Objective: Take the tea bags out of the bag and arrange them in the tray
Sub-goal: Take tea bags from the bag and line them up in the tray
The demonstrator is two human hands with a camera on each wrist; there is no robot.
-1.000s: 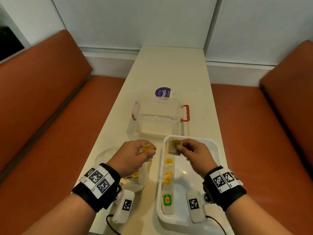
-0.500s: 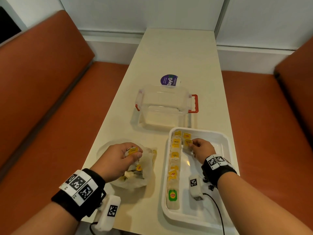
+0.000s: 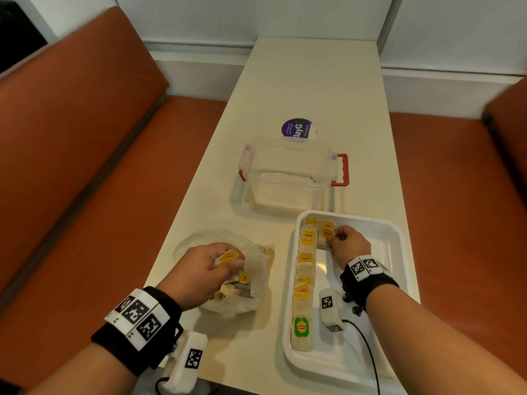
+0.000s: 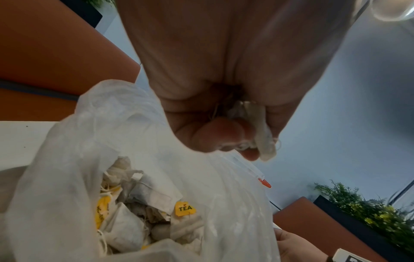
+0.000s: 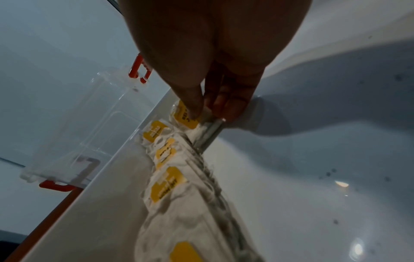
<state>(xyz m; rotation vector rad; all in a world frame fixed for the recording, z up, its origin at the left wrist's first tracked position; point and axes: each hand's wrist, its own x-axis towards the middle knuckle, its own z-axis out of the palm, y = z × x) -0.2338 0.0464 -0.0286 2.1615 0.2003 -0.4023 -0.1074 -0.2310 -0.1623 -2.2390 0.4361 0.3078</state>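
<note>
A thin clear plastic bag (image 3: 256, 283) (image 4: 74, 159) lies open on the table, with several tea bags inside. Above its mouth my left hand (image 3: 212, 265) (image 4: 251, 134) grips a yellow-tagged tea bag (image 3: 229, 257) (image 4: 264, 141). The white tray (image 3: 396, 280) stands to its right, with a column of tea bags (image 3: 305, 269) (image 5: 170, 179) along its left wall. At the tray's far end my right hand (image 3: 339, 239) (image 5: 215, 109) pinches a tea bag (image 3: 327, 234) (image 5: 186, 118) that lies in a second column, beside the first.
A clear lidless box (image 3: 288, 172) with red latches stands just beyond the tray, and a round purple sticker (image 3: 298, 129) lies behind it. Orange benches (image 3: 94, 155) flank the narrow table. The tray's right half is bare white floor.
My right hand carried its tea bag down into the tray's far end beside the first column. My left hand sank back over the bag's mouth with its tea bag. The camera tilted down.
</note>
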